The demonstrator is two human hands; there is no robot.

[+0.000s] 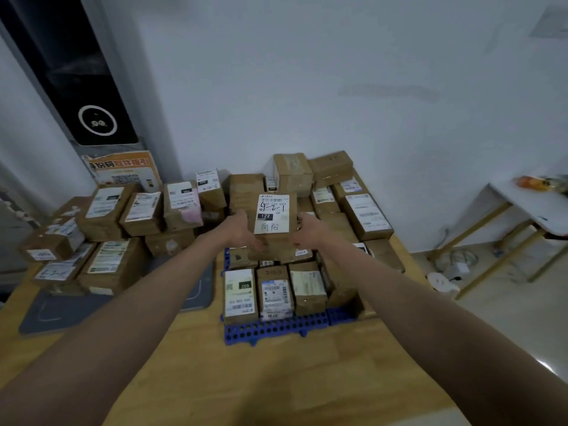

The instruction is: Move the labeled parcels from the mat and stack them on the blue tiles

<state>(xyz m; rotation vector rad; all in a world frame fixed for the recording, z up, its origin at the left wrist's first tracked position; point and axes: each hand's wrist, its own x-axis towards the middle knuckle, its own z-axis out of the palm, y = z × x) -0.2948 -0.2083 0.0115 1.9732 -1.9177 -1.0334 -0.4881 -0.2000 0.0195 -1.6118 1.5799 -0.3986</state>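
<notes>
A brown cardboard parcel [274,221] with a white label marked 122 is held up between my two hands over the stack. My left hand [242,232] grips its left side and my right hand [307,230] grips its right side. Below it, several labeled parcels [273,295] stand packed on the blue perforated tiles [276,330]. On the left, a pile of labeled parcels [107,229] sits on the grey mat [61,312].
All of this lies on a wooden table [246,379] against a white wall. A dark tall panel [76,81] and an orange poster [123,170] stand at the back left. A white side table [534,207] and cables on the floor are at the right.
</notes>
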